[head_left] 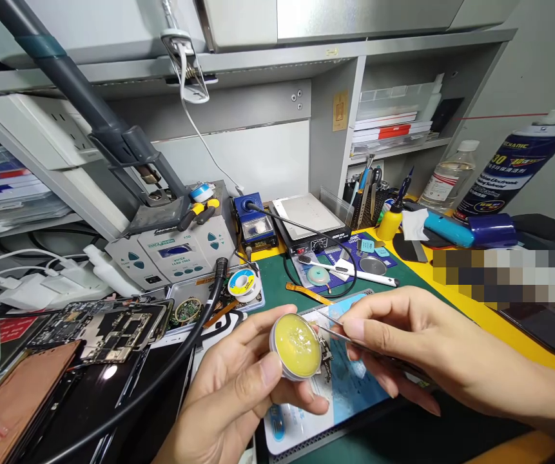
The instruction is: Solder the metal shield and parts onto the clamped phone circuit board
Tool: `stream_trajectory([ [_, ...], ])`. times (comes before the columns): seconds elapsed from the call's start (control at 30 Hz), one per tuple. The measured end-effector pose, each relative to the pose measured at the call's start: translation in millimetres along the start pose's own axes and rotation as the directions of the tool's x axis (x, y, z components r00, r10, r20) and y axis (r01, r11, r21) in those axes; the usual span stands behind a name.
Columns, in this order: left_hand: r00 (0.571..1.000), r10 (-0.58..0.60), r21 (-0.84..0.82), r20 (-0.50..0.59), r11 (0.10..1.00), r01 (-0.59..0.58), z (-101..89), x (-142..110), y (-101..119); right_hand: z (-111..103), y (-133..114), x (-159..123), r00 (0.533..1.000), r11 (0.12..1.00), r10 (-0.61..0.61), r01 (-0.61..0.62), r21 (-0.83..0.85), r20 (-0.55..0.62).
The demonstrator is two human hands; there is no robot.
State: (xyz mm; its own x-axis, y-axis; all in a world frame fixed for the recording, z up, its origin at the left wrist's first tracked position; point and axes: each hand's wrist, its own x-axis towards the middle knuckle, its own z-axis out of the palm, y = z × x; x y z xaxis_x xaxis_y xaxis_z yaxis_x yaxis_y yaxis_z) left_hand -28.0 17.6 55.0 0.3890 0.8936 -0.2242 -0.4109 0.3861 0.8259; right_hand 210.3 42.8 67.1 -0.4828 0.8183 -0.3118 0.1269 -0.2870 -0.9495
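Observation:
My left hand grips a small round tin of yellow flux paste, tilted so its uneven surface faces me. In my right hand a pair of tweezers is pinched between thumb and fingers. Their tips are close to the tin's right rim; I cannot tell whether they touch it. Beneath both hands lies a white and blue work pad. Small metal parts are on the pad just behind the tin, partly hidden by it.
A hot-air station, a solder spool and opened phone boards stand left. A black hose crosses the left front. Farther back are a soldering station and a hot plate; a spray can stands right.

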Motion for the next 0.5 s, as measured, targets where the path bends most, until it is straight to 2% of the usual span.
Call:
stream_trajectory([
  [0.2, 1.0, -0.004, -0.002, 0.012, 1.0, 0.004, 0.3, -0.5, 1.3, -1.8, -0.9, 7.0, 0.986, 0.96, 0.116, -0.142, 0.242, 0.121],
  [0.5, 1.0, 0.02, 0.003, -0.003, 1.0, -0.02, 2.1, -2.6, 1.1, -2.5, -1.0, 8.0, 0.982, 0.953, 0.094, -0.136, 0.27, 0.162],
])
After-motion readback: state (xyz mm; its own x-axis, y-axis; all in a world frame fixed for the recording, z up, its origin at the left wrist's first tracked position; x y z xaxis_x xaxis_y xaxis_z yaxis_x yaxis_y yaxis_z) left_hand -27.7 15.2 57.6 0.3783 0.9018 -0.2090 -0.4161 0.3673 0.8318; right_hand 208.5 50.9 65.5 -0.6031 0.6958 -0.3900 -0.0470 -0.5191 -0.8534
